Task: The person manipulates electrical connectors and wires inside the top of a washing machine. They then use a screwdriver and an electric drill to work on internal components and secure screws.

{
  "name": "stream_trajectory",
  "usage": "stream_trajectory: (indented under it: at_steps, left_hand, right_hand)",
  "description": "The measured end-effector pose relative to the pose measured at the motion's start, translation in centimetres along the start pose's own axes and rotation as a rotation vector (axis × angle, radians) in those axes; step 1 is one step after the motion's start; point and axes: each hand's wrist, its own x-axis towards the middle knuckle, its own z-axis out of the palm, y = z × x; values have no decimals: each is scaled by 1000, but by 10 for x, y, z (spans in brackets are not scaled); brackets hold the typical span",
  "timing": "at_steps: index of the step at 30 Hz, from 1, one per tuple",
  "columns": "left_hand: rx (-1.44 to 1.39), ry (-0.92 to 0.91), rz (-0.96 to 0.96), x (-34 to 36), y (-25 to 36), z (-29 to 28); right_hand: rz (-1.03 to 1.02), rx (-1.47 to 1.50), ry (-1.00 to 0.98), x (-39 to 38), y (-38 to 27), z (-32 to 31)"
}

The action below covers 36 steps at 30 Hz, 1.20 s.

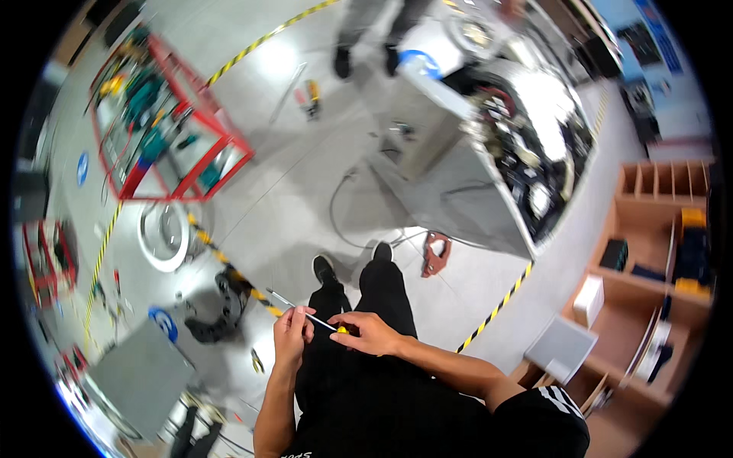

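Observation:
A screwdriver [305,311] with a thin metal shaft and a yellow handle is held in front of my body, over my black trousers. My right hand [370,333] grips the yellow handle end. My left hand [290,336] pinches the shaft near its middle, and the tip points up and left past that hand. Both forearms come in from the lower edge. My black shoes stand on the grey floor just above the hands.
A grey machine [489,153] with exposed wiring stands ahead right, an orange part [435,254] on the floor by it. A red tool cart [164,130] is at upper left. Another person's legs [366,38] stand far ahead. Wooden shelves [657,252] are on the right.

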Motion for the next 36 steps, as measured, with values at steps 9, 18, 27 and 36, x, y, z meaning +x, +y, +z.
stream_trajectory:
  at_steps: [9, 18, 27, 36]
  left_hand:
    - [-25, -251, 3, -9, 32, 141]
    - [-79, -564, -220, -22, 39, 312]
    - [155, -778, -172, 20, 91, 411]
    - [677, -648, 521, 154, 173, 453]
  right_hand:
    - [87, 165, 344, -163, 11, -86]
    - [-543, 268, 990, -258, 12, -175]
    - [-611, 90, 1199, -273, -70, -282]
    - [-365, -317, 1335, -197, -134, -386]
